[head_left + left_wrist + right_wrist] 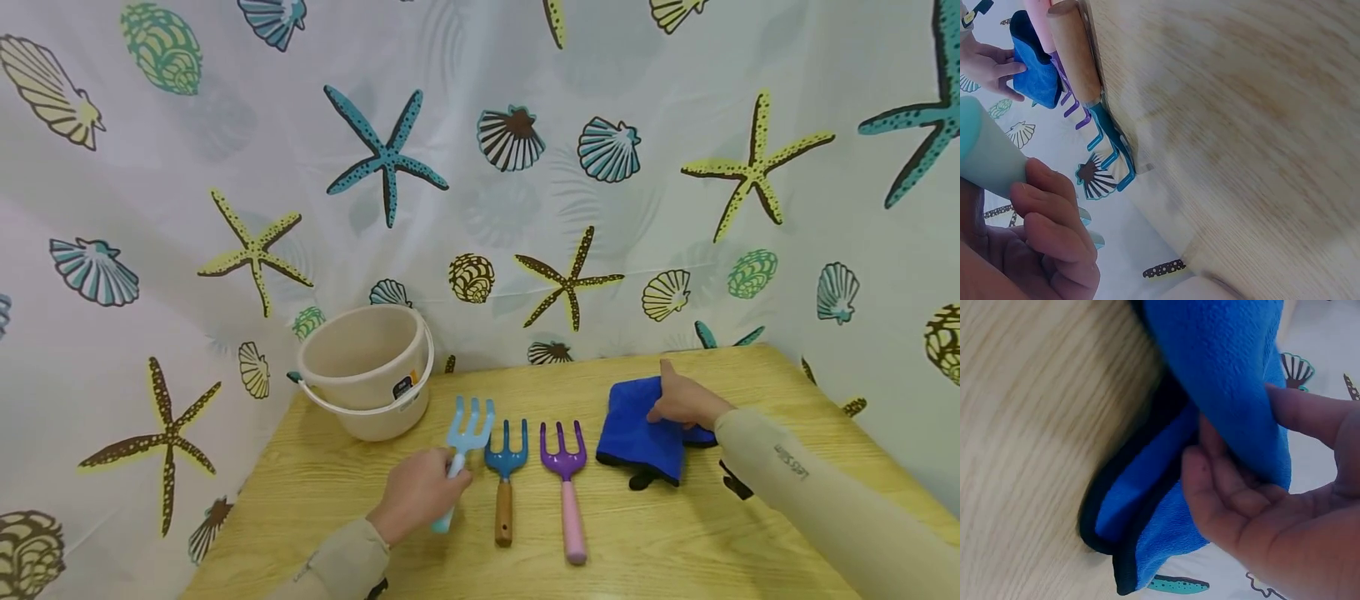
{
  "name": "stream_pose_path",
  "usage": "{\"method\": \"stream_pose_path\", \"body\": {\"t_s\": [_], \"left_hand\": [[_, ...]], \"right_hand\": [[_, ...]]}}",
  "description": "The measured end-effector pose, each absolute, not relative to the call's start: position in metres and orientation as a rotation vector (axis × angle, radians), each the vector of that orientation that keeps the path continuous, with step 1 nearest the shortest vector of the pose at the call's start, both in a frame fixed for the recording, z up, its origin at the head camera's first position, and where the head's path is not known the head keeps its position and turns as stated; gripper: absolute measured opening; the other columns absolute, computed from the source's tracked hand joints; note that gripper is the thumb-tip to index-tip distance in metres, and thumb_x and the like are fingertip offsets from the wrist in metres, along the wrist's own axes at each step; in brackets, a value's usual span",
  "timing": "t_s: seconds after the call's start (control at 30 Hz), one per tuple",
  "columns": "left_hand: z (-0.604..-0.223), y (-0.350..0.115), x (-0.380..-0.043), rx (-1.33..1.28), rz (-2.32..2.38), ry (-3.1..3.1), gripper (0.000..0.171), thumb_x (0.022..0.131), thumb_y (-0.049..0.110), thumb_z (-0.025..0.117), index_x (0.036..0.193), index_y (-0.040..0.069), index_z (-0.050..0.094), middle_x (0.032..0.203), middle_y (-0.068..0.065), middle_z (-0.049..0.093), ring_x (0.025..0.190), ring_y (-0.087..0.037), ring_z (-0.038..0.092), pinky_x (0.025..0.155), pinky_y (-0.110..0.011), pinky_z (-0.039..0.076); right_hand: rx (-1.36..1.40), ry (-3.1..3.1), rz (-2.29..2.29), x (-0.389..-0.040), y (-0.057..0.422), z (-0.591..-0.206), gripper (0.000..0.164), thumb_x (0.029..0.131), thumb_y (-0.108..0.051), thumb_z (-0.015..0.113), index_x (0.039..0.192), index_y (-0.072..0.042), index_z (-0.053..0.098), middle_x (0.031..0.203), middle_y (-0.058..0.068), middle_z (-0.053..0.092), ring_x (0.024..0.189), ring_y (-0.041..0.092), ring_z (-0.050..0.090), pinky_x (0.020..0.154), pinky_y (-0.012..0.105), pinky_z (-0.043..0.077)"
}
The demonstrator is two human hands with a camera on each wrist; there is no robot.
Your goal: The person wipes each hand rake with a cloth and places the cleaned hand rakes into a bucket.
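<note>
Wood table (315,492), perhaps curtained walls (465,50); left grip (420,492) clasps fork (468,438), right grip (682,402) pinches cloth (637,425).

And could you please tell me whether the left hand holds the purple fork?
No, the left hand grips the light-blue fork, while the purple fork lies on the table.

Surface (637,546): yellowish wood grain. White hanging (442,242): bears starfish (387,157) and shells (517,133) in teal, yellow, brown; runs behind far edge, flanks left and right edges.
</note>
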State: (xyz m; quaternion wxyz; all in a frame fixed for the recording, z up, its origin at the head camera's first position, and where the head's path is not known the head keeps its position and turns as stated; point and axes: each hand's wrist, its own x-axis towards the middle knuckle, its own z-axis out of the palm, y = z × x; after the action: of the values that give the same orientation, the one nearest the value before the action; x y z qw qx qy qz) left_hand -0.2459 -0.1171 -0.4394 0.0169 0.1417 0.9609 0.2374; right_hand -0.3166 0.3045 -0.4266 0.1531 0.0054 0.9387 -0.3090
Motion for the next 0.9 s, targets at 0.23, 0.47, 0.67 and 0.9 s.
{"method": "stream_pose_path", "body": {"t_s": [0.23, 0.47, 0.67, 0.9], "left_hand": [[-0.439, -0.119, -0.247, 0.44, 0.721, 2.986, 0.032, 0.091, 0.035, 0.062, 0.064, 0.02, 0.054, 0.054, 0.007, 0.049, 0.046, -0.008, 0.045, 0.042, -0.025, 0.035], [-0.439, -0.119, -0.246, 0.461, 0.7, 2.99, 0.031, 0.091, 0.034, 0.062, 0.066, 0.019, 0.054, 0.054, 0.007, 0.049, 0.046, -0.008, 0.045, 0.042, -0.025, 0.036], [-0.438, -0.119, -0.246, 0.476, 0.679, 3.007, 0.03, 0.091, 0.035, 0.062, 0.067, 0.019, 0.053, 0.056, 0.007, 0.049, 0.047, -0.008, 0.046, 0.043, -0.026, 0.037], [-0.438, -0.115, -0.242, 0.482, 0.759, 2.991, 0.031, 0.091, 0.036, 0.062, 0.067, 0.019, 0.052, 0.057, 0.007, 0.048, 0.048, -0.008, 0.045, 0.044, -0.025, 0.037]], "right_hand": [[-0.047, 2.898, -0.681, -0.323, 0.313, -0.415, 0.082, 0.089, -0.014, 0.059, 0.147, 0.023, 0.014, 0.137, 0.046, 0.043, 0.118, 0.055, 0.054, 0.098, 0.062, 0.048], [-0.143, 3.053, -0.559, -0.333, 0.329, -0.419, 0.052, 0.092, -0.013, 0.058, 0.13, 0.02, 0.05, 0.128, 0.04, 0.054, 0.116, 0.058, 0.053, 0.094, 0.067, 0.046], [-0.262, 3.006, -0.667, -0.345, 0.341, -0.436, 0.047, 0.097, -0.021, 0.058, 0.127, 0.014, 0.052, 0.129, 0.036, 0.053, 0.117, 0.052, 0.051, 0.094, 0.065, 0.045], [-0.243, 2.857, -0.721, -0.348, 0.352, -0.449, 0.071, 0.101, -0.032, 0.053, 0.148, 0.013, 0.025, 0.142, 0.043, 0.039, 0.126, 0.056, 0.047, 0.102, 0.067, 0.041]]}}
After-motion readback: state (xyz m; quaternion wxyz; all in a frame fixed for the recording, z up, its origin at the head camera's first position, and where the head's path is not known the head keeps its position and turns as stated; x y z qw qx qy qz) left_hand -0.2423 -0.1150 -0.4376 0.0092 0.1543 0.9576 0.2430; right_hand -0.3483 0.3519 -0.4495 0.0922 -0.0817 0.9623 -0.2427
